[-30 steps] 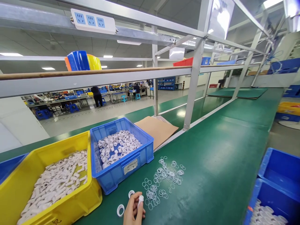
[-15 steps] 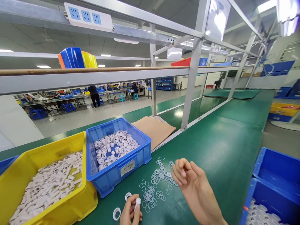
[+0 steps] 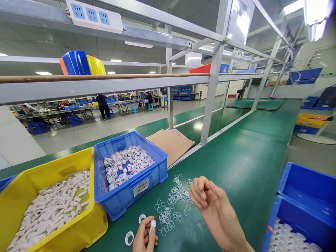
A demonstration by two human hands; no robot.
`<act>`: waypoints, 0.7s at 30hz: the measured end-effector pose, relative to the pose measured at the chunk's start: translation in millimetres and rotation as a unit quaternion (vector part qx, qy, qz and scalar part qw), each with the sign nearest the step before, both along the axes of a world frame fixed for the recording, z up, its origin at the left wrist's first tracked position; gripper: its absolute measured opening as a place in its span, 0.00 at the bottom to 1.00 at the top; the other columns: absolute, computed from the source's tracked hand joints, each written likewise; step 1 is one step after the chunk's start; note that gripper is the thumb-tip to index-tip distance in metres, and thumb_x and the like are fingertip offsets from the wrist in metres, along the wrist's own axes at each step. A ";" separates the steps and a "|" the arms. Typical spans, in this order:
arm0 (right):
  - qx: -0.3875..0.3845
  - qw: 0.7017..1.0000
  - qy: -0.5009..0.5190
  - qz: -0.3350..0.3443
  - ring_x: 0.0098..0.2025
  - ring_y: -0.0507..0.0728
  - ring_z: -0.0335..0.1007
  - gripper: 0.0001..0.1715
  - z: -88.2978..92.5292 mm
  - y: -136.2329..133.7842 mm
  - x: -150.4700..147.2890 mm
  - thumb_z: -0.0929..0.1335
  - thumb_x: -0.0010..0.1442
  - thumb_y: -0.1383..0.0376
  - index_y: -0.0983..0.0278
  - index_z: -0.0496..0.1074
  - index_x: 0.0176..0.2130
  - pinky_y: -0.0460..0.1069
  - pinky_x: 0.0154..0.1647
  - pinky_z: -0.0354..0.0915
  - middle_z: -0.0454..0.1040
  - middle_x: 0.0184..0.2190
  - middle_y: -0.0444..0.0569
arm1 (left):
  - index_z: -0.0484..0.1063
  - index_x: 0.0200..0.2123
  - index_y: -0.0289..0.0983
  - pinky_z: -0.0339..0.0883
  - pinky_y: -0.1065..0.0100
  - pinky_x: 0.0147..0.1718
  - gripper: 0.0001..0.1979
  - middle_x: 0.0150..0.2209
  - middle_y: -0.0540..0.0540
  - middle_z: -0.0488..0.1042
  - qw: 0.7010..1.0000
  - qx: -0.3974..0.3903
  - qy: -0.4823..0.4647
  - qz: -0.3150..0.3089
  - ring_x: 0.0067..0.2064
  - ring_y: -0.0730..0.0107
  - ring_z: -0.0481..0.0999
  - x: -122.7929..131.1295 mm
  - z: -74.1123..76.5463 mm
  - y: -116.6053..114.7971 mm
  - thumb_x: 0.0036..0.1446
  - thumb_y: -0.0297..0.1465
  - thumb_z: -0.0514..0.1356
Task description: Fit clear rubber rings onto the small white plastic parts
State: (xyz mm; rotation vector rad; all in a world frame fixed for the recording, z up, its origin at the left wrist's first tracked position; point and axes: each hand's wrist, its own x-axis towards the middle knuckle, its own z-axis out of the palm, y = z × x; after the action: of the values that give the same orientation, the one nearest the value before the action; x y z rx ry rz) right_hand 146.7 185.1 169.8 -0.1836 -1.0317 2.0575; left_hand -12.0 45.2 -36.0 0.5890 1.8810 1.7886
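My left hand (image 3: 144, 236) is closed around a small white plastic fitting (image 3: 152, 224), held upright between thumb and fingers; its round top shows. Two white threaded ring nuts lie beside this hand: one nut (image 3: 129, 238) to its left, another nut (image 3: 142, 218) just behind it. Many thin translucent rings (image 3: 165, 215) are scattered over the green work surface between my hands. Above the right edge of these rings is my right hand (image 3: 216, 211), palm turned inward. Its fingers are loosely curled, the thumb stands apart from them, and nothing shows in the palm.
A yellow bin (image 3: 98, 224) of white tube fittings stands at left. Beside it a blue bin (image 3: 162, 167) holds white nuts. Cardboard (image 3: 172, 145) lies behind, near a metal post (image 3: 209, 105). Blue bins (image 3: 301, 189) stand at lower right, one with white parts.
The whole view has shifted slightly left. Both hands keep nearly the same pose, and the fitting is still in my left hand.
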 end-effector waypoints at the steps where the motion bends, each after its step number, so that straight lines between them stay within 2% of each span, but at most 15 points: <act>1: 0.004 1.000 0.001 0.002 0.26 0.53 0.42 0.20 0.6 -0.4 0.0 0.62 0.69 0.53 0.61 0.67 0.30 0.48 0.29 0.54 0.53 0.26 0.41 | 0.69 0.49 0.36 0.71 0.70 0.28 0.36 0.33 0.44 0.73 1.000 0.000 -0.001 -0.003 0.29 0.68 0.73 0.0 0.0 -0.1 0.50 0.59 0.60; 9: 0.056 0.998 -0.006 -0.005 0.26 0.53 0.41 0.20 0.3 -2.3 -0.3 0.63 0.69 0.56 0.61 0.59 0.27 0.49 0.28 0.51 0.51 0.25 0.40 | 0.70 0.49 0.36 0.71 0.68 0.28 0.35 0.34 0.44 0.72 1.000 0.012 -0.002 -0.002 0.28 0.68 0.73 -0.3 -3.5 0.6 0.49 0.59 0.61; 11: 0.098 0.993 -0.053 -0.033 0.26 0.53 0.44 0.21 -7.1 2.2 -3.2 0.63 0.69 0.55 0.61 0.57 0.27 0.49 0.28 0.51 0.51 0.25 0.40 | 0.71 0.49 0.37 0.71 0.68 0.28 0.34 0.35 0.45 0.71 1.000 0.025 0.001 -0.003 0.28 0.69 0.73 0.2 -1.0 -0.2 0.50 0.58 0.61; 13: 0.171 0.972 -0.135 -0.091 0.27 0.53 0.47 0.20 -19.9 10.2 -10.8 0.63 0.69 0.54 0.60 0.59 0.28 0.49 0.29 0.52 0.52 0.25 0.40 | 0.71 0.48 0.37 0.71 0.68 0.28 0.32 0.36 0.45 0.71 0.999 0.039 0.009 -0.006 0.28 0.70 0.72 1.4 3.7 -1.6 0.52 0.57 0.61; 15: 0.273 0.926 -0.226 -0.131 0.29 0.53 0.52 0.17 -38.5 20.3 -23.9 0.64 0.68 0.54 0.60 0.62 0.31 0.49 0.31 0.55 0.57 0.26 0.40 | 0.71 0.48 0.38 0.70 0.68 0.28 0.30 0.36 0.45 0.71 0.999 0.048 0.017 -0.008 0.28 0.70 0.73 2.7 9.4 -2.8 0.53 0.56 0.60; 17: 0.385 0.866 -0.300 -0.110 0.30 0.54 0.58 0.12 -62.4 29.6 -41.2 0.63 0.68 0.57 0.60 0.65 0.34 0.49 0.32 0.57 0.63 0.28 0.41 | 0.71 0.48 0.38 0.70 0.68 0.28 0.29 0.35 0.46 0.71 0.999 0.049 0.018 -0.011 0.28 0.70 0.73 3.5 13.9 -3.4 0.54 0.55 0.60; 18: 0.443 0.830 -0.327 -0.085 0.30 0.54 0.60 0.10 -75.7 32.9 -50.4 0.63 0.68 0.60 0.60 0.66 0.35 0.49 0.32 0.58 0.66 0.29 0.42 | 0.71 0.48 0.37 0.70 0.68 0.28 0.29 0.35 0.46 0.70 0.999 0.050 0.017 -0.012 0.28 0.70 0.73 3.6 15.4 -3.5 0.54 0.54 0.60; 21: 0.605 0.692 -0.389 -0.058 0.31 0.54 0.67 0.07 -115.2 35.9 -76.5 0.62 0.66 0.68 0.60 0.69 0.38 0.49 0.33 0.61 0.71 0.33 0.43 | 0.71 0.47 0.37 0.71 0.67 0.28 0.28 0.33 0.47 0.69 0.998 0.052 0.014 -0.015 0.28 0.69 0.73 3.3 16.3 -3.0 0.55 0.54 0.60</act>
State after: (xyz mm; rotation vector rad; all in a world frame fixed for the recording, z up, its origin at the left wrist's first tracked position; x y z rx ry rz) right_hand 70.2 221.1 54.6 -0.4070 -2.5807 0.7357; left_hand -8.7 42.2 -19.7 0.6789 1.7965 1.8770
